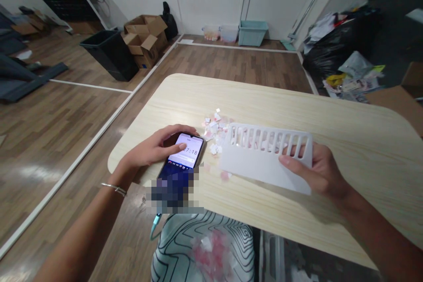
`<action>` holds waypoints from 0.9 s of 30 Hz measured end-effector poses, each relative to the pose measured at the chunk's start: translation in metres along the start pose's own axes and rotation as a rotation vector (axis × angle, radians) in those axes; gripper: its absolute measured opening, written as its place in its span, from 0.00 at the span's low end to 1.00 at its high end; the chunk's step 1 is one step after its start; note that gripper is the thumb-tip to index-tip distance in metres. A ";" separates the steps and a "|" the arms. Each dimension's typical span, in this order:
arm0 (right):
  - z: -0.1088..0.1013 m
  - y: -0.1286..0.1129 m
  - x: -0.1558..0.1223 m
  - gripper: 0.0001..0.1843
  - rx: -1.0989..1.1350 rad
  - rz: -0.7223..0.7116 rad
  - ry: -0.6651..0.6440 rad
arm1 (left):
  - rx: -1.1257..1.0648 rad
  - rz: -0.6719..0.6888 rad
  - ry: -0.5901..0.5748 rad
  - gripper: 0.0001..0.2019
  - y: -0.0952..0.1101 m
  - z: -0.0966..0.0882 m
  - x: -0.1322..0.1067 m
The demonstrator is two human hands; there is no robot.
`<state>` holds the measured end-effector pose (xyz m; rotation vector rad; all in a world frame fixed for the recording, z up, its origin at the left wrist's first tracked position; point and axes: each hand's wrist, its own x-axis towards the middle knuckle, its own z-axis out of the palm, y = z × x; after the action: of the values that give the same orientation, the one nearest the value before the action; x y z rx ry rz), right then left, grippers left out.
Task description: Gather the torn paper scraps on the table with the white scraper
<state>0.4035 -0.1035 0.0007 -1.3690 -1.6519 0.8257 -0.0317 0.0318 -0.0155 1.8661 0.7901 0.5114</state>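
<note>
My left hand (152,147) rests on a smartphone (183,155) lying at the near edge of a light wooden table (346,141); its fingers curl around the phone's top, and the screen is lit. My right hand (319,169) grips the right end of a white slotted plastic panel (264,156), held tilted on its edge over the table. A small pile of white and pink paper scraps (214,130) lies just behind and left of the panel, between both hands.
Below the table edge, a patterned bag (185,238) holds pink and white scraps. On the floor beyond stand a black bin (110,53), cardboard boxes (147,37), a teal tub (253,32) and a black rubbish bag with papers (343,48).
</note>
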 end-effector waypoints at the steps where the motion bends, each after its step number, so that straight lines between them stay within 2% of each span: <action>1: -0.002 -0.001 0.000 0.28 0.014 0.036 0.014 | 0.038 0.022 -0.016 0.28 -0.001 -0.002 0.000; 4: 0.001 -0.010 0.000 0.27 0.073 0.090 0.025 | 0.179 0.115 -0.087 0.35 -0.003 -0.008 0.001; 8: 0.018 -0.027 0.002 0.22 0.060 -0.022 -0.016 | 0.325 0.205 -0.145 0.47 -0.001 -0.012 0.003; 10: 0.023 -0.031 0.004 0.20 0.061 -0.054 -0.022 | 0.346 0.212 -0.165 0.51 0.002 -0.013 0.004; 14: 0.024 -0.030 0.005 0.20 0.061 -0.032 -0.023 | 0.376 0.177 -0.201 0.55 0.005 -0.013 0.005; 17: 0.022 -0.029 0.004 0.20 0.064 -0.012 -0.036 | 0.384 0.165 -0.190 0.54 0.004 -0.011 0.006; 23: 0.022 -0.031 0.002 0.26 0.077 -0.026 -0.012 | 0.217 0.046 -0.085 0.34 0.002 -0.009 0.001; 27: 0.023 -0.030 0.002 0.25 0.070 -0.031 -0.016 | 0.133 -0.020 -0.069 0.35 0.005 -0.008 -0.002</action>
<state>0.3689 -0.1071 0.0171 -1.2885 -1.6367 0.8703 -0.0368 0.0342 -0.0073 1.9854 0.8129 0.3873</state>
